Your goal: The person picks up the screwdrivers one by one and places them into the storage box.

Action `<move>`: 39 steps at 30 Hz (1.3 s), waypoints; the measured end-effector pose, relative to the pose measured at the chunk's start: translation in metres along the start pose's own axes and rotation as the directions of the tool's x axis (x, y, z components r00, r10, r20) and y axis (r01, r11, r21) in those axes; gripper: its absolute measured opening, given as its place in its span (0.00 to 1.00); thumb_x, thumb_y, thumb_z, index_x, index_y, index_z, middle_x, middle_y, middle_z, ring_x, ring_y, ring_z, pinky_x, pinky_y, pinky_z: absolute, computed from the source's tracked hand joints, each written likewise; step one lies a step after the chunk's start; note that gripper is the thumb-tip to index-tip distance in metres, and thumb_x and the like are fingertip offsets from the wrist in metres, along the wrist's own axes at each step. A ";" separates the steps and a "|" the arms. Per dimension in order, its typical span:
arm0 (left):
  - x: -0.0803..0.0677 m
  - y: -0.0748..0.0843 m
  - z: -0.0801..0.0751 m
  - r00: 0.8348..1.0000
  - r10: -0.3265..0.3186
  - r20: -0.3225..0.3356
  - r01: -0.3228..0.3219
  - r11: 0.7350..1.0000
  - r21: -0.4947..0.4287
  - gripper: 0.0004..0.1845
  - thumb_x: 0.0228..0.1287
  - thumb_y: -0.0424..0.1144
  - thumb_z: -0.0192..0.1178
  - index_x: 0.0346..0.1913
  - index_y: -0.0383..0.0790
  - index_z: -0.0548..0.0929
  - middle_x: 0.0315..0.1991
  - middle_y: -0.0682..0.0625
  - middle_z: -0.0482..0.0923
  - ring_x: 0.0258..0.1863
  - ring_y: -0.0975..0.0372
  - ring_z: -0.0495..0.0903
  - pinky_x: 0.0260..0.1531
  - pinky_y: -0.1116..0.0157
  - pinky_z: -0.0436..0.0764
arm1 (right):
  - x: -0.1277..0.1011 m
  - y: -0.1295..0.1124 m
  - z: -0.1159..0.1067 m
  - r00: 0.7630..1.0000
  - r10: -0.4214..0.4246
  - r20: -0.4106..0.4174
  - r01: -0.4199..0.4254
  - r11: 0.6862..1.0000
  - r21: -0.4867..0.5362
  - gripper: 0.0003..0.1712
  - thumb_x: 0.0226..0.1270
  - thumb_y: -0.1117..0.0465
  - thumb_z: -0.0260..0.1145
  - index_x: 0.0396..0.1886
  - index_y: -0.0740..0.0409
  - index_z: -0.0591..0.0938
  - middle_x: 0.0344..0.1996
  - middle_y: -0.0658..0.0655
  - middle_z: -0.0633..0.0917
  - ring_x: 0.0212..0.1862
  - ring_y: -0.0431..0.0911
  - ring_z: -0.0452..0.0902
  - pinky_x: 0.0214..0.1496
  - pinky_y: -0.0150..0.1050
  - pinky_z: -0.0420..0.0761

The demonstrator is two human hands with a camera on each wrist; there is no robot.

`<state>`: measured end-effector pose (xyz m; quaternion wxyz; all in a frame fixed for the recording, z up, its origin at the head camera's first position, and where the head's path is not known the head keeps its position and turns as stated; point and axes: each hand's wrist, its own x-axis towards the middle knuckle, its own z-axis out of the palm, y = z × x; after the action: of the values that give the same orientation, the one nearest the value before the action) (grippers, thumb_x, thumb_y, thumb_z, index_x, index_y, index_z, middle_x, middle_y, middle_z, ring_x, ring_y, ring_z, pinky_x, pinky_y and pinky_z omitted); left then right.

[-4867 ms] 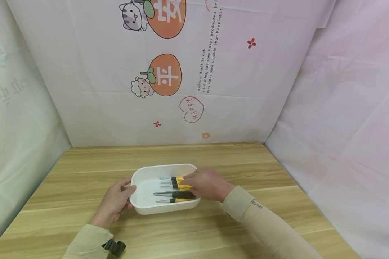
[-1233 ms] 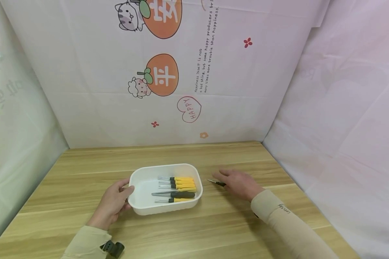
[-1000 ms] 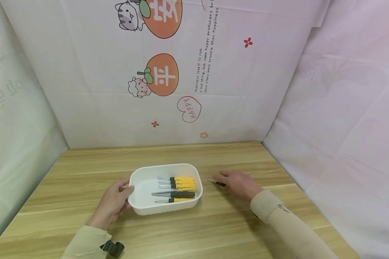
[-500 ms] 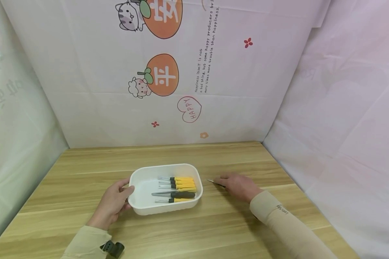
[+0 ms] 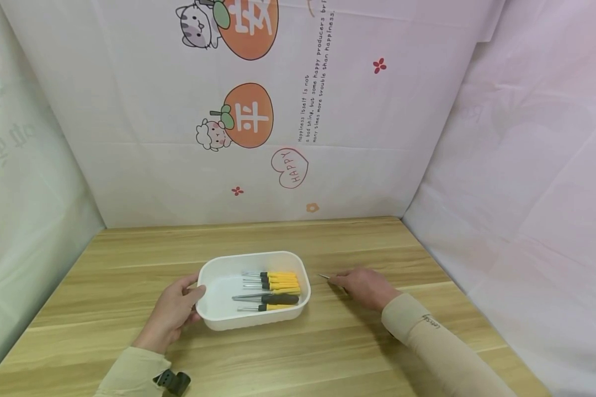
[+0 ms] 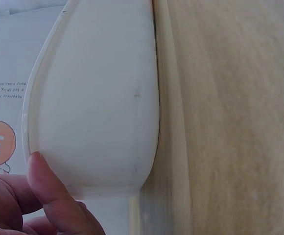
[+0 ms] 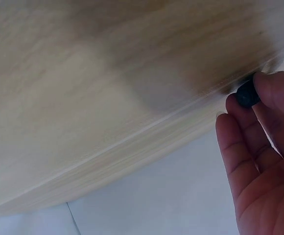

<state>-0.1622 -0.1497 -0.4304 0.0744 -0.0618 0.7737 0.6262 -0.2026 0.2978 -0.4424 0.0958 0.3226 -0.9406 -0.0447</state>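
Note:
In the head view my left hand (image 5: 174, 309) grips the left end of a white plastic box (image 5: 218, 295), its thumb over the rim. The left wrist view shows the thumb (image 6: 51, 193) against the box's outer wall. Inside the box lie several yellow-handled screwdrivers (image 5: 284, 279) and a black-handled one (image 5: 280, 299), shafts pointing left. To the right of the box, my right hand (image 5: 367, 288) pinches a screwdriver (image 5: 323, 276) low over the table; only its metal shaft shows in the head view. Its rounded black handle end (image 7: 248, 94) appears between thumb and fingers in the right wrist view.
Box and hands are on a wood-grain table (image 5: 278, 364). White printed sheeting forms a back wall (image 5: 179, 182) and side walls (image 5: 521, 193) around it. A dark strap device (image 5: 174, 380) is at the left cuff.
My right hand went from the box's right end to the table on the right. There its fingers have closed over the black screwdriver handle. The left hand keeps its grip on the box.

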 end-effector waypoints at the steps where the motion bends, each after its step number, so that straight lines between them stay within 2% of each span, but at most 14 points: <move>1: 0.000 0.000 0.000 1.000 0.001 0.000 -0.001 1.000 0.001 0.31 0.81 0.38 0.54 0.80 0.34 0.62 0.52 0.38 0.77 0.27 0.61 0.80 0.21 0.70 0.82 | 0.000 0.000 0.000 1.000 0.001 0.006 -0.001 1.000 -0.002 0.24 0.69 0.69 0.71 0.62 0.45 0.86 0.57 0.51 0.89 0.51 0.50 0.89 0.48 0.46 0.90; 9: 0.000 -0.001 0.000 1.000 0.001 0.001 -0.001 1.000 0.002 0.30 0.81 0.38 0.54 0.80 0.35 0.62 0.52 0.38 0.78 0.27 0.62 0.80 0.20 0.70 0.82 | 0.000 -0.002 -0.002 1.000 0.001 0.021 0.000 1.000 -0.021 0.23 0.68 0.68 0.72 0.60 0.46 0.87 0.57 0.51 0.89 0.49 0.50 0.89 0.48 0.46 0.90; 18: -0.001 -0.001 0.000 1.000 -0.003 0.001 0.003 1.000 -0.008 0.30 0.81 0.38 0.53 0.80 0.36 0.62 0.54 0.36 0.77 0.28 0.61 0.80 0.21 0.71 0.82 | 0.002 -0.003 -0.004 1.000 0.010 0.027 -0.009 1.000 -0.029 0.22 0.70 0.66 0.70 0.62 0.46 0.86 0.58 0.52 0.88 0.51 0.52 0.88 0.51 0.49 0.89; 21: -0.001 -0.002 0.000 1.000 -0.002 -0.002 0.002 1.000 -0.007 0.30 0.81 0.37 0.53 0.80 0.36 0.63 0.55 0.35 0.77 0.28 0.61 0.80 0.21 0.71 0.82 | 0.003 -0.002 -0.004 1.000 0.002 0.007 -0.002 0.999 -0.037 0.21 0.71 0.66 0.69 0.60 0.45 0.86 0.57 0.52 0.89 0.50 0.52 0.89 0.50 0.49 0.89; 26: -0.002 -0.001 0.001 1.000 -0.002 -0.003 0.002 1.000 -0.003 0.30 0.81 0.37 0.53 0.80 0.36 0.62 0.57 0.34 0.77 0.28 0.60 0.80 0.21 0.71 0.82 | 0.005 0.001 -0.005 0.996 -0.051 -0.072 0.049 0.998 -0.027 0.17 0.69 0.65 0.70 0.54 0.43 0.87 0.52 0.51 0.91 0.42 0.50 0.89 0.42 0.46 0.89; 34: -0.002 -0.001 0.001 1.000 -0.008 -0.006 0.008 1.000 0.003 0.30 0.81 0.38 0.53 0.80 0.36 0.62 0.57 0.34 0.76 0.26 0.61 0.79 0.21 0.70 0.82 | 0.008 0.005 -0.009 0.992 -0.034 -0.119 0.036 0.999 0.017 0.19 0.72 0.61 0.70 0.61 0.48 0.87 0.54 0.55 0.90 0.48 0.53 0.89 0.48 0.50 0.89; 39: -0.001 -0.002 0.000 1.000 -0.010 -0.007 0.010 1.000 0.007 0.30 0.81 0.38 0.53 0.80 0.37 0.63 0.58 0.33 0.76 0.27 0.61 0.80 0.21 0.69 0.83 | 0.012 0.002 -0.016 0.995 -0.015 -0.095 0.014 1.000 -0.012 0.21 0.71 0.65 0.69 0.61 0.48 0.86 0.55 0.56 0.89 0.50 0.54 0.88 0.50 0.50 0.89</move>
<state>-0.1605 -0.1496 -0.4316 0.0750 -0.0672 0.7756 0.6231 -0.2098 0.2922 -0.4248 0.1420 0.3305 -0.9324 -0.0355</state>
